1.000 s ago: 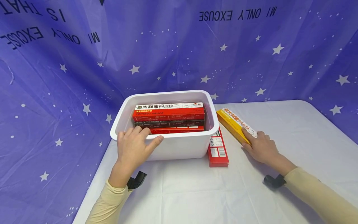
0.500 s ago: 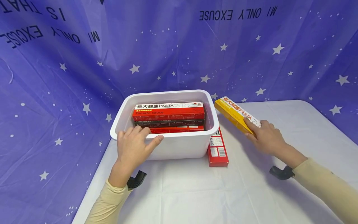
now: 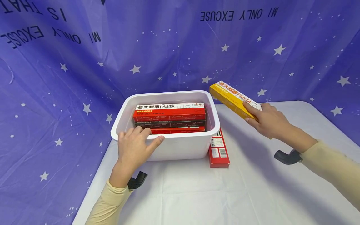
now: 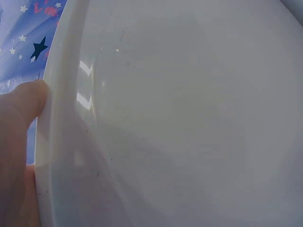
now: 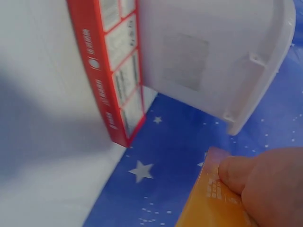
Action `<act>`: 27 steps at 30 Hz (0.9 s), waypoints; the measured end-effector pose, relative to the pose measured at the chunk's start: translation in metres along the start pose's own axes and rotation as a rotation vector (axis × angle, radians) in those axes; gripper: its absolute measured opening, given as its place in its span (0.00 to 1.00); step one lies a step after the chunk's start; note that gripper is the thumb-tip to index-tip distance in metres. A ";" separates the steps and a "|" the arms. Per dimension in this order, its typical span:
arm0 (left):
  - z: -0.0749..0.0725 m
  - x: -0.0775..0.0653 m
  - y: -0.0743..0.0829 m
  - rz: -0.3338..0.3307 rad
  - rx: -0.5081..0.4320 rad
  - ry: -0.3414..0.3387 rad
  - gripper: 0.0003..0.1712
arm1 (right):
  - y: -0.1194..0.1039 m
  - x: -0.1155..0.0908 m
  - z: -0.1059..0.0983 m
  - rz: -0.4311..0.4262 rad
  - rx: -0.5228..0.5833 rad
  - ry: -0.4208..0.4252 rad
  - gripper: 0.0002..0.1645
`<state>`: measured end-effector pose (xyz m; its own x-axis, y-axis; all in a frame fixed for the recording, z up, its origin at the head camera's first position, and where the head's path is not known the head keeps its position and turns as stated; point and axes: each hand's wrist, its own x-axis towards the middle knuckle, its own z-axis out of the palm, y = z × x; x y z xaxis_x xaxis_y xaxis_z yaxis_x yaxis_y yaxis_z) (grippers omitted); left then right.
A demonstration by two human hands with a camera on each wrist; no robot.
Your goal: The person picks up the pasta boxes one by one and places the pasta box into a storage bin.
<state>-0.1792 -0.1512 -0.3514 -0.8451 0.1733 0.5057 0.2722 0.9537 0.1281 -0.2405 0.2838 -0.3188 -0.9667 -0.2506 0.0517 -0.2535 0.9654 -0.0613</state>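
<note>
My right hand (image 3: pixel 271 122) grips the near end of a yellow pasta box (image 3: pixel 232 99), held above the table to the right of the white bin (image 3: pixel 180 147). In the right wrist view my thumb lies along the yellow box (image 5: pixel 203 203). My left hand (image 3: pixel 133 145) holds the bin's front rim, fingers over the inside and thumb outside. Inside the bin lie a red tomato sauce pasta box (image 3: pixel 170 113), a black box (image 3: pixel 180 124) and another red box (image 3: pixel 180 130), partly hidden by the rim.
On the table a red pasta box (image 3: pixel 220 153) lies against the bin's right side, its far part hidden by the bin. A purple star-printed cloth (image 3: pixel 174 47) hangs behind the white-covered table (image 3: pixel 197 193).
My right hand has lifted the yellow pasta box off the table, and its far end has come up and left toward the bin. My left hand has stayed on the rim.
</note>
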 end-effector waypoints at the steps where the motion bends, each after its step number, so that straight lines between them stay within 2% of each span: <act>1: 0.000 0.000 0.000 0.002 -0.001 0.001 0.32 | -0.001 0.001 -0.003 -0.004 0.000 0.005 0.42; 14: -0.001 0.000 0.000 0.001 0.004 0.001 0.32 | -0.026 0.013 -0.037 -0.150 -0.014 0.083 0.40; 27: -0.001 0.000 0.000 0.003 0.003 0.007 0.32 | -0.065 0.030 -0.053 -0.254 0.003 0.047 0.41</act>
<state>-0.1789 -0.1516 -0.3505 -0.8410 0.1747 0.5121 0.2736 0.9538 0.1240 -0.2513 0.2175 -0.2608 -0.8695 -0.4810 0.1124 -0.4879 0.8718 -0.0438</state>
